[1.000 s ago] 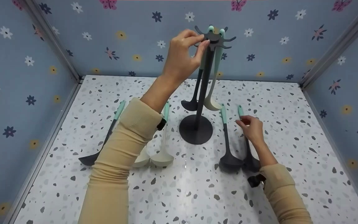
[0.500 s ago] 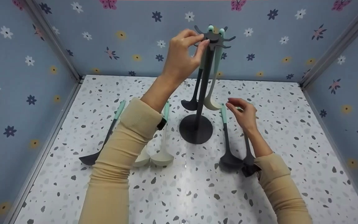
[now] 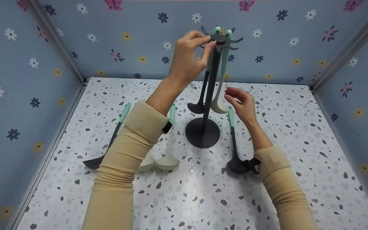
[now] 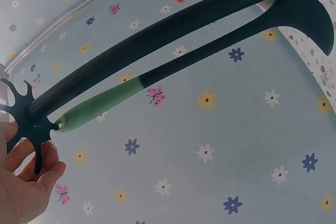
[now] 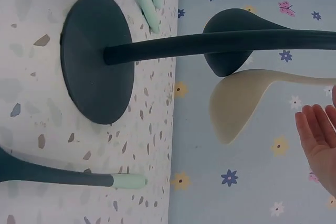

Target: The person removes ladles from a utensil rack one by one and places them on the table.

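My left hand (image 3: 188,54) pinches the top of a black utensil stand (image 3: 212,76), thumb and fingertips at its hooked crown. In the left wrist view, these fingers (image 4: 44,174) curl about one hook. A black ladle (image 3: 196,107) and a cream ladle (image 3: 218,107), both with mint handles, hang from hooks on the far side. Beside the cream ladle, my right hand (image 3: 242,103) is raised with relaxed, slightly bent fingers, holding nothing. The right wrist view shows a gap between this hand (image 5: 320,140) and the cream ladle (image 5: 236,103).
A black ladle (image 3: 237,164) lies right of the stand's round base (image 3: 202,134); my right arm hides another beside it. Left of the base lie two cream ladles, one (image 3: 168,162) nearer the base, and a black utensil (image 3: 120,123) partly behind my left sleeve. Flowered panels surround the speckled table.
My right hand has moved up and left, from over the rightmost black ladle's handle to beside the hanging cream ladle. The left hand keeps its grip on the stand's top.
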Demonstrator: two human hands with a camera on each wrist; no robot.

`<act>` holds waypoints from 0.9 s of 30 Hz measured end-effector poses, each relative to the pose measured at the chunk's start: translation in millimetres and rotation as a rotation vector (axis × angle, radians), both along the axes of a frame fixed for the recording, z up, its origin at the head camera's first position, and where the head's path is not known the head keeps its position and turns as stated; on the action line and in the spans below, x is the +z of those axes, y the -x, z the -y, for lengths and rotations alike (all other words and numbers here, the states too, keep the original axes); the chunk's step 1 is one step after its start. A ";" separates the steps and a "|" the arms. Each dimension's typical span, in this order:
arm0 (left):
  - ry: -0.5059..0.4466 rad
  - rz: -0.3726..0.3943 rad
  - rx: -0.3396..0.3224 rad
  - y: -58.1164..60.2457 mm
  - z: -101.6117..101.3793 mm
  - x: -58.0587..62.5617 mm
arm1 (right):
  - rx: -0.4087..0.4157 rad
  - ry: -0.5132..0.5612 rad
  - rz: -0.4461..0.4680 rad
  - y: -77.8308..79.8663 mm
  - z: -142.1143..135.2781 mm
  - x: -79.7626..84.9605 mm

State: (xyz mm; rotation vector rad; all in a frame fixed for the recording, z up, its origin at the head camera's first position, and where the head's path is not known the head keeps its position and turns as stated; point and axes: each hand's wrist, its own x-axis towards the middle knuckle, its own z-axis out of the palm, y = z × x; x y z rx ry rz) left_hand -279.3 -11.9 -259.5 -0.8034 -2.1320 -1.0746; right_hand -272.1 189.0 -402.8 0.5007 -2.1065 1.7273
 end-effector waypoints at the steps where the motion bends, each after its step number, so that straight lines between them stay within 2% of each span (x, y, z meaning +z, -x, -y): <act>1: 0.005 -0.004 0.005 -0.1 0.1 -0.2 | 0.003 0.000 -0.007 1.5 1.5 0.7; 5: 0.005 -0.014 0.011 -0.4 0.8 -0.7 | 0.008 -0.003 -0.026 6.9 7.3 3.6; 9: -0.003 0.011 0.001 -0.4 1.0 -0.5 | 0.002 -0.012 -0.030 10.7 11.6 6.0; 21: -0.019 0.007 -0.010 0.3 -0.2 0.5 | 0.011 0.018 -0.004 15.9 23.8 10.0; 27: -0.021 0.013 -0.006 0.5 -1.1 0.6 | -0.012 0.040 -0.013 17.0 27.2 9.7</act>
